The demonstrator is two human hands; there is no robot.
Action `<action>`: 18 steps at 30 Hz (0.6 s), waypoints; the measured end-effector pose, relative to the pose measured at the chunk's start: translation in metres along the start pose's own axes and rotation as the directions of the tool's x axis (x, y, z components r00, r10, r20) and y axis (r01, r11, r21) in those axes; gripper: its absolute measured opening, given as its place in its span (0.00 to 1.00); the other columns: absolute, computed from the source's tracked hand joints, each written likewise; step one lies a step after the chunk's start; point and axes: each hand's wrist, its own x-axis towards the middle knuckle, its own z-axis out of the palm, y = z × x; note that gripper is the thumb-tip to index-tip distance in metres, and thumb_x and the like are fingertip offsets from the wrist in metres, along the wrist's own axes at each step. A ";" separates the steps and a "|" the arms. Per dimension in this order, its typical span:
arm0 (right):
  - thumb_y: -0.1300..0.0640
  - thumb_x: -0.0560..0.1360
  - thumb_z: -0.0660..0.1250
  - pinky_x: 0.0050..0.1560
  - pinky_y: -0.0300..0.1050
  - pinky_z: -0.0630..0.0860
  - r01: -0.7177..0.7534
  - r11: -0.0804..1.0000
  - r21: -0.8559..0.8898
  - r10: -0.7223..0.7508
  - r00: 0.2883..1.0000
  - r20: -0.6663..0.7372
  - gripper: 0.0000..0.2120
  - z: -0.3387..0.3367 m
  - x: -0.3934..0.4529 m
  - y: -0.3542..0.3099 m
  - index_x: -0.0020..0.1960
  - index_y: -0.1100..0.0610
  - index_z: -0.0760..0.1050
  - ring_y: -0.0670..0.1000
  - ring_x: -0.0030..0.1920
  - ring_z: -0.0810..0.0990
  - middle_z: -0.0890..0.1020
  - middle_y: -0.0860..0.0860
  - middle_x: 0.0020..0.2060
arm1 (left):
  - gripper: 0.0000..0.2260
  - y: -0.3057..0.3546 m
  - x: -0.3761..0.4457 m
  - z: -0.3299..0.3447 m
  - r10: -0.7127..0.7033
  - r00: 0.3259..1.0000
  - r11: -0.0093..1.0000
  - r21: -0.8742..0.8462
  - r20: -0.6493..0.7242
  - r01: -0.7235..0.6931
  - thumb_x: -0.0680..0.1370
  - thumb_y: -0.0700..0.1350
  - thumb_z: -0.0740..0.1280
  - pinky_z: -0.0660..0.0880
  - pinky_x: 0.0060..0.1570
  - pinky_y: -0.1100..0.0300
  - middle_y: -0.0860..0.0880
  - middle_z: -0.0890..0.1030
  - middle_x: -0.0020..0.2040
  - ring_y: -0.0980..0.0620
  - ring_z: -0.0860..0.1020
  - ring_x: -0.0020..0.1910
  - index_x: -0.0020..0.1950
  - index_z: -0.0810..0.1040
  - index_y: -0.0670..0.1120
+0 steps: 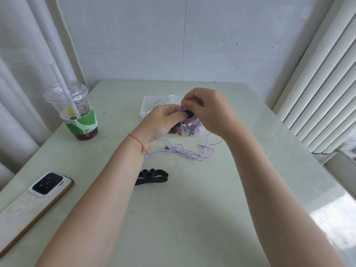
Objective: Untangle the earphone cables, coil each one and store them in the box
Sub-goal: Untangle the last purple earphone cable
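Both hands meet above the tabletop [192, 209], just in front of the box [148, 102]. Between them is a coil [187, 117] of thin lilac earphone cable with a black strap [188, 113] around it. The left hand [161, 124] grips the coil, its thumb pressed onto the strap and its other fingers curled underneath. The right hand [210, 110] pinches the top of the coil with thumb and forefinger, the rest of its fingers curled.

A second lilac cable [185, 151] lies loose and tangled on the tabletop below the hands, with a silver earbud [166, 147] at its left and a plug [200, 145] at its right. Two more black straps [152, 176] lie nearer the person.

The box is clear plastic; the hands cover most of it. A greenish cable [159, 104] shows inside near its far left corner; the rest of its contents cannot be made out. Below the coil hang small lilac and dark shapes, too blurred to name.

At the left stand a cup [77, 112] and a phone [38, 199].
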 end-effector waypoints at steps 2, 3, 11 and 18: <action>0.60 0.75 0.66 0.38 0.31 0.68 0.035 0.996 -0.082 -0.037 0.999 -0.020 0.05 0.003 0.001 0.000 0.43 0.56 0.80 0.48 0.39 0.75 0.80 0.51 0.40 | 0.10 0.001 0.000 0.000 0.004 1.000 1.000 -0.022 -0.031 -0.005 0.79 0.38 0.64 0.67 0.30 0.64 0.45 0.77 0.28 0.48 0.75 0.31 0.39 0.79 0.47; 0.59 0.75 0.65 0.38 0.34 0.69 0.040 0.992 -0.124 -0.043 0.999 -0.024 0.06 0.005 0.001 0.001 0.44 0.57 0.80 0.50 0.39 0.74 0.78 0.53 0.41 | 0.11 0.001 0.000 0.000 0.007 0.999 0.999 -0.034 -0.039 -0.008 0.79 0.39 0.64 0.66 0.32 0.61 0.45 0.77 0.28 0.47 0.74 0.31 0.38 0.80 0.48; 0.59 0.78 0.65 0.31 0.35 0.70 -0.161 0.929 0.335 0.140 0.987 0.084 0.08 -0.004 0.000 0.009 0.48 0.61 0.81 0.43 0.28 0.74 0.81 0.53 0.36 | 0.06 -0.001 0.000 -0.004 0.048 0.998 0.983 -0.180 0.035 -0.041 0.72 0.47 0.67 0.67 0.43 0.53 0.40 0.80 0.38 0.48 0.76 0.33 0.43 0.84 0.48; 0.59 0.79 0.66 0.30 0.38 0.69 -0.242 0.838 0.489 0.211 0.970 0.118 0.05 -0.002 0.005 0.021 0.45 0.60 0.76 0.47 0.28 0.73 0.79 0.52 0.33 | 0.14 -0.003 0.000 -0.005 0.066 0.996 0.967 -0.249 0.065 -0.048 0.75 0.42 0.67 0.73 0.37 0.61 0.40 0.78 0.42 0.50 0.79 0.34 0.58 0.74 0.38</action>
